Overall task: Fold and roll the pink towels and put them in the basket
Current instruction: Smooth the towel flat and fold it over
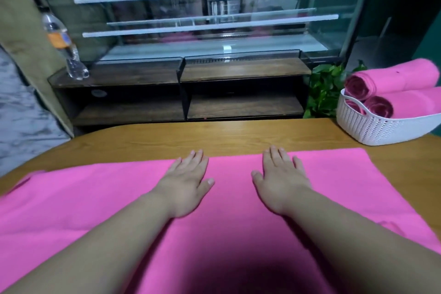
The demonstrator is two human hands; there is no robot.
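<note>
I note the pink towel flat on the surface, long axis left to right under both hands. My left hand and right hand press it, fingers straight, gripping nothing. The basket stands far right, nearer the right hand.

Glass display case behind wooden table
</note>
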